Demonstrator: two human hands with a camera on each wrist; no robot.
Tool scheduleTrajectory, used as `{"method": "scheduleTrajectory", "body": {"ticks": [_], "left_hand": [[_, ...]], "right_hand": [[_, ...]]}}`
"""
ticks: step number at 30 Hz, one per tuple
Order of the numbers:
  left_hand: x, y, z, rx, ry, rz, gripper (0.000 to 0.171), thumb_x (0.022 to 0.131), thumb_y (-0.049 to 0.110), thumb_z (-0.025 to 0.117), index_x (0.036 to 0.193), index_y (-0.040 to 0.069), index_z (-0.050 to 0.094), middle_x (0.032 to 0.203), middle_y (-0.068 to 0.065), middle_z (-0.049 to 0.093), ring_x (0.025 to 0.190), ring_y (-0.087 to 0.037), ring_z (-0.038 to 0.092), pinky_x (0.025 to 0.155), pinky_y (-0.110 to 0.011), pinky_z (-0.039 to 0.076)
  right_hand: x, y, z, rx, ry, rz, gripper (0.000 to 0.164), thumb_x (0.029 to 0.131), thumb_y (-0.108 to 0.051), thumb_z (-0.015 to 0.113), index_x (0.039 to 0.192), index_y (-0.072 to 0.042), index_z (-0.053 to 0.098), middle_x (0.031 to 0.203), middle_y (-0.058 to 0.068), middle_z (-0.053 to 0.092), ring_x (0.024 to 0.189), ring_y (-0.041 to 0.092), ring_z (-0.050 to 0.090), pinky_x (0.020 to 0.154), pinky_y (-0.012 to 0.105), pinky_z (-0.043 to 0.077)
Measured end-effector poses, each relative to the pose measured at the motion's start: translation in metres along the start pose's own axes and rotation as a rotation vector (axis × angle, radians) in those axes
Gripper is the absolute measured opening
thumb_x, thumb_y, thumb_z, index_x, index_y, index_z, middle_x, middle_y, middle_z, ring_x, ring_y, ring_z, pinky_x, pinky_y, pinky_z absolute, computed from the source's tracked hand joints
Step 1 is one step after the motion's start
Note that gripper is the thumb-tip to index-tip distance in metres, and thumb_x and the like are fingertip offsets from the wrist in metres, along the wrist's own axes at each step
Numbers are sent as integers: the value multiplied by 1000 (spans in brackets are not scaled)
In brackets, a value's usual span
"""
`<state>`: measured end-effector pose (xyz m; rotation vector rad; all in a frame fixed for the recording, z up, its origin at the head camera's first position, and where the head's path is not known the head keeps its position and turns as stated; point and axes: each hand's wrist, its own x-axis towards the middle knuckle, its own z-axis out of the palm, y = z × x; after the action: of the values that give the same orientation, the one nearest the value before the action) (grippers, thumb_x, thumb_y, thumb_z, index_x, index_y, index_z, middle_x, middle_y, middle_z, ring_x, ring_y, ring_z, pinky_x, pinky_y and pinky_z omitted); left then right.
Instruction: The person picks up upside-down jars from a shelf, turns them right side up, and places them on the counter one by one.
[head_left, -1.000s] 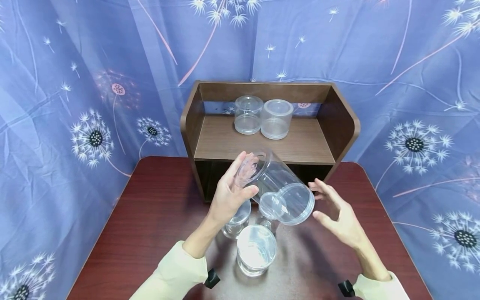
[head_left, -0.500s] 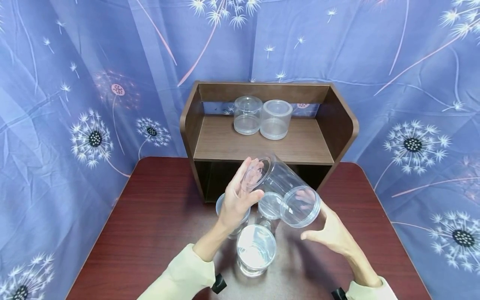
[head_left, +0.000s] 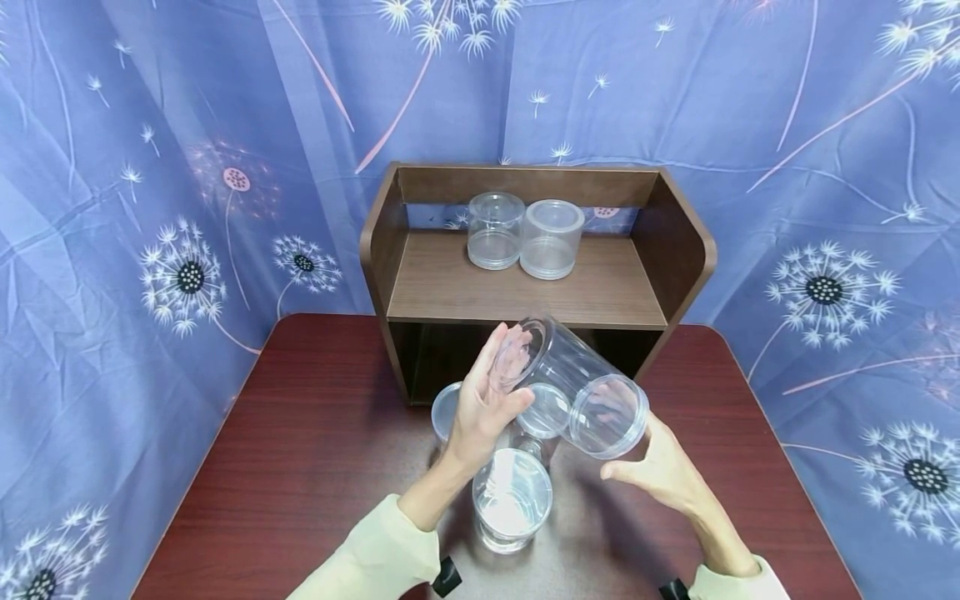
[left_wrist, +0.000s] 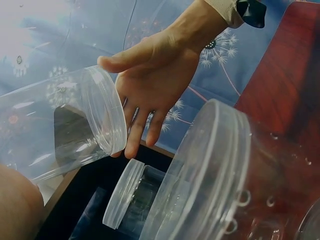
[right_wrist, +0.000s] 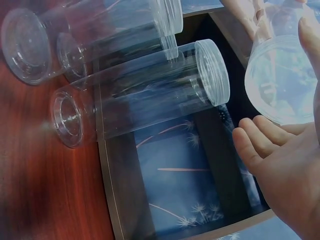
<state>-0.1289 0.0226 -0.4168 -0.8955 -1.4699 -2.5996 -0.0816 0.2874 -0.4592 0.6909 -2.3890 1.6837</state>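
Note:
In the head view a tall clear plastic jar (head_left: 573, 358) is held in the air, tilted with its lid (head_left: 622, 417) down to the right. My left hand (head_left: 476, 412) grips its base end, thumb in front and fingers behind. At the lid end is my right hand (head_left: 663, 467), its fingers behind the lid and its thumb apart. The left wrist view shows the right hand (left_wrist: 155, 75) with fingers extended beside the lid (left_wrist: 107, 110). In the right wrist view the right hand's (right_wrist: 295, 170) fingers lie below the jar's round end (right_wrist: 282, 80).
Under the held jar, three more clear jars stand on the red-brown table (head_left: 300, 467): a front one (head_left: 512, 500), a middle one (head_left: 542, 412) and a left one (head_left: 445, 408) partly hidden by my hand. Two jars (head_left: 495, 233) sit on the brown shelf (head_left: 450, 292).
My right hand has moved left to the jar's lid end, its fingers now behind it. The left hand and jar have shifted slightly right and down.

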Motion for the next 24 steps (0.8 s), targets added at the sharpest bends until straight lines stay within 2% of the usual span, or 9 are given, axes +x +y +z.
{"method": "scheduleTrajectory", "body": {"ticks": [7, 12, 17, 21, 24], "left_hand": [[-3, -3, 1, -8, -14, 2, 105, 92, 33, 79, 159, -11, 12, 163, -30, 25, 151, -34, 31, 121, -36, 29], [-3, -2, 1, 68, -27, -55, 106, 92, 36, 79, 161, -8, 12, 166, -25, 25, 153, -31, 26, 122, -32, 26], [-5, 2, -1, 193, -48, -115, 100, 94, 34, 77, 162, -3, 14, 165, -17, 30, 152, -25, 32, 121, -30, 26], [-5, 3, -2, 282, -71, -120, 93, 96, 30, 75, 163, -2, 17, 164, -16, 32, 150, -24, 35, 122, -31, 26], [-5, 5, -4, 348, -79, -128, 89, 96, 26, 74, 162, 0, 20, 162, -14, 34, 150, -23, 35, 121, -31, 26]], "right_hand": [[0, 2, 0, 4, 24, -13, 104, 66, 5, 86, 157, -5, 37, 139, 15, 59, 125, 11, 57, 105, 17, 38], [-1, 3, -1, 28, 28, -37, 101, 68, 10, 83, 157, -1, 35, 143, 18, 56, 127, 13, 57, 106, 19, 40], [0, 4, -2, 180, 6, -125, 97, 69, 20, 75, 154, 9, 30, 147, 28, 49, 128, 22, 59, 105, 25, 47], [3, 5, -3, 354, -40, -223, 92, 72, 26, 66, 151, 19, 20, 151, 36, 40, 133, 29, 55, 105, 31, 49], [4, 5, -3, 432, -45, -252, 90, 74, 25, 63, 151, 21, 17, 153, 37, 37, 136, 31, 53, 105, 32, 49]]}}
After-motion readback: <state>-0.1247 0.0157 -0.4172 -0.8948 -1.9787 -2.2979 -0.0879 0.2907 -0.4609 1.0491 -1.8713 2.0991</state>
